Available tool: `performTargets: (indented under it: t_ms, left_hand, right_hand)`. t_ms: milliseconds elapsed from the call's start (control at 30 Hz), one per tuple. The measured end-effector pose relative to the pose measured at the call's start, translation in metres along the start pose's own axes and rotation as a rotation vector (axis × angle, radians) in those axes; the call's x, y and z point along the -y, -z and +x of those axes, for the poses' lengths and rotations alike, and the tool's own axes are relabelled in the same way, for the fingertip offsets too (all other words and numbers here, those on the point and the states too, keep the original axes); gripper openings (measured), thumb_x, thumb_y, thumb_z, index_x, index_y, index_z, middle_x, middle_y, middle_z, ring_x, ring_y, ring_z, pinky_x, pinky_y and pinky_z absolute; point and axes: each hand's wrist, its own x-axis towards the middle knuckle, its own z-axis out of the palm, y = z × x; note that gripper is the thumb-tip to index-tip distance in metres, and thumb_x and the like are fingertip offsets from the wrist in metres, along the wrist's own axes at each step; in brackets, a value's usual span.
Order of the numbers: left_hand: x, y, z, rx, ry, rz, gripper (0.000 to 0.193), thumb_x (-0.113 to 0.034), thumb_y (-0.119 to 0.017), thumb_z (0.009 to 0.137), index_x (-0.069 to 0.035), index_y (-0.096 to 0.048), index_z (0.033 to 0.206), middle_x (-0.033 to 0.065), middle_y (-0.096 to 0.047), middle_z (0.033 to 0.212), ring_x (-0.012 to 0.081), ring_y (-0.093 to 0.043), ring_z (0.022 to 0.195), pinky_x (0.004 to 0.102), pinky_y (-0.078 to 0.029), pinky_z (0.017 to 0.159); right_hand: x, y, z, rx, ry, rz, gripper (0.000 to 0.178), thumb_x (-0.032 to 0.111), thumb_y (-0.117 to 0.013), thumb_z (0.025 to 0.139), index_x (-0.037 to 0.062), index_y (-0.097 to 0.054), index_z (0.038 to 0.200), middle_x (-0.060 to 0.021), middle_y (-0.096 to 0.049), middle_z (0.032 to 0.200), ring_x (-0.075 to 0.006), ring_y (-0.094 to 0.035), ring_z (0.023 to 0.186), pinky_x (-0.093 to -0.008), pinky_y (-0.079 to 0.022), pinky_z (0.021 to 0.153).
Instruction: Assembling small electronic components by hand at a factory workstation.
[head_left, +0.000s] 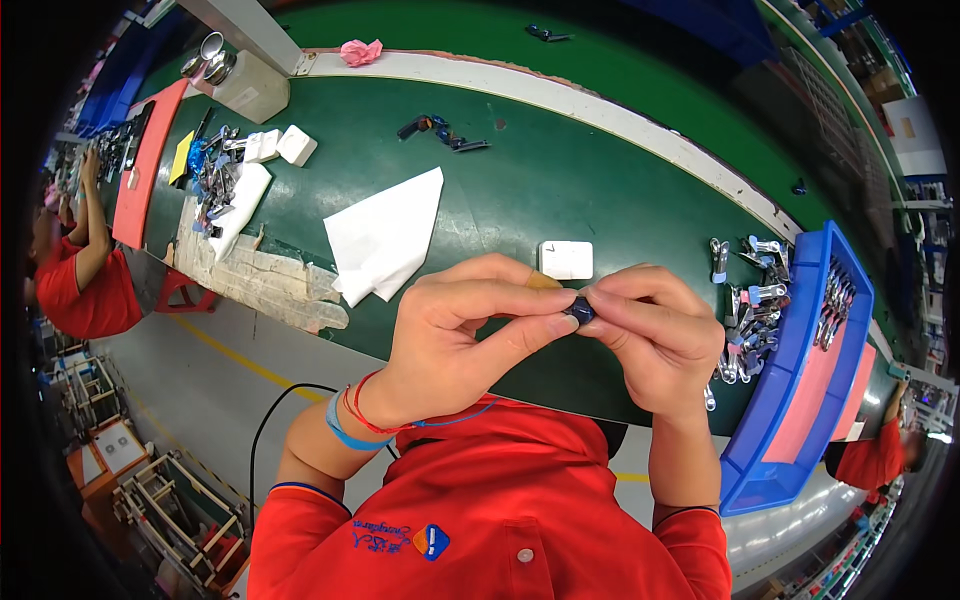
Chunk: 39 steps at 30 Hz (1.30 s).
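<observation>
Near the front edge of the green workbench (480, 210), I hold a small, glossy dark-blue part (580, 311) between both hands. My left hand (455, 325) pinches it from the left between thumb and index fingertip; a tan wrap shows on one of its fingers. From the right, my right hand (655, 335) closes its thumb and fingers on the same piece. The fingertips cover much of it, so its exact kind is unclear. Just beyond my hands lies a small white block (566, 260). A white cloth (385, 235) is spread to the left of it.
Several metal clip-like parts (755, 310) lie on the right, beside a blue tray (790, 400) holding more. Dark small parts (440, 132) sit farther back. At left are a pile of parts (215, 175), white blocks (296, 146) and a container (250, 88). Co-workers are at both sides.
</observation>
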Motion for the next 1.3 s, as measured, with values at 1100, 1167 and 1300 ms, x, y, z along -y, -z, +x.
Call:
performTargets:
  t_ms: [1100,1167,1300]
  left_hand:
    - [0.027,0.001,-0.001,-0.029,-0.055,0.715,0.043,-0.004,-0.076,0.077,0.0,-0.061,0.118,0.0134,-0.062,0.107,0.0248,-0.063,0.093,0.0333,-0.052,0.077]
    - [0.034,-0.008,0.01,-0.006,-0.096,0.838,0.046,-0.005,-0.077,0.076,0.0,-0.06,0.118,0.0135,-0.061,0.109,0.0256,-0.062,0.096,0.0346,-0.051,0.078]
    - [0.045,-0.014,0.018,0.054,-0.163,0.995,0.049,-0.007,-0.078,0.075,-0.001,-0.059,0.12,0.0138,-0.06,0.113,0.0265,-0.061,0.103,0.0372,-0.051,0.082]
  right_hand:
    - [-0.017,0.001,-0.025,-0.024,-0.264,-0.286,0.029,-0.006,-0.069,0.08,-0.0015,-0.068,0.108,-0.0125,-0.065,0.092,-0.0231,-0.066,0.086,-0.0298,-0.053,0.071]
    - [-0.032,0.001,-0.026,-0.115,-0.237,-0.291,0.029,-0.005,-0.068,0.08,-0.0005,-0.068,0.109,-0.0125,-0.065,0.094,-0.0221,-0.066,0.087,-0.0292,-0.053,0.07]
    - [-0.04,-0.009,-0.017,-0.12,-0.113,-0.488,0.026,-0.006,-0.07,0.077,0.0009,-0.071,0.102,-0.0102,-0.065,0.092,-0.0209,-0.064,0.084,-0.0286,-0.052,0.068]
